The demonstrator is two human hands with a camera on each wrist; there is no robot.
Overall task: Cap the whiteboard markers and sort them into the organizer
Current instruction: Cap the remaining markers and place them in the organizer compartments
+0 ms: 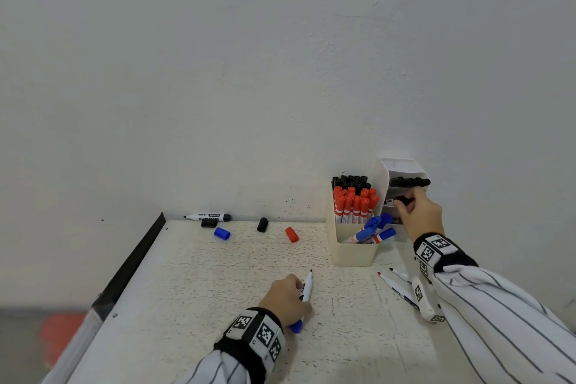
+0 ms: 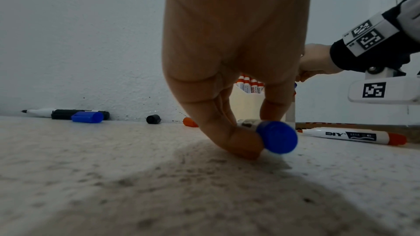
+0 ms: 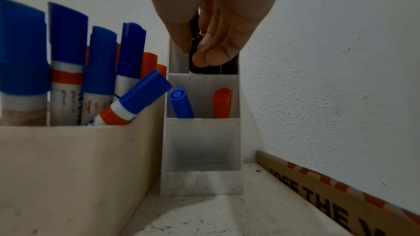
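Note:
My left hand (image 1: 299,294) rests on the table and pinches an uncapped marker (image 1: 307,288) with a blue end plug (image 2: 277,136); its tip points away from me. My right hand (image 1: 404,203) holds a black-capped marker (image 3: 196,56) upright at an upper tier of the white stepped organizer (image 1: 402,165). A lower tier holds a blue-capped marker (image 3: 181,104) and a red-capped one (image 3: 222,103). Loose blue (image 1: 222,233), black (image 1: 262,224) and red (image 1: 292,234) caps lie near the wall.
A cream box (image 1: 352,251) left of the organizer holds several black, red and blue capped markers. An uncapped black marker (image 1: 207,217) lies against the wall. Two uncapped markers (image 1: 400,288) lie beside my right forearm. A cardboard strip (image 3: 341,196) runs along the right wall.

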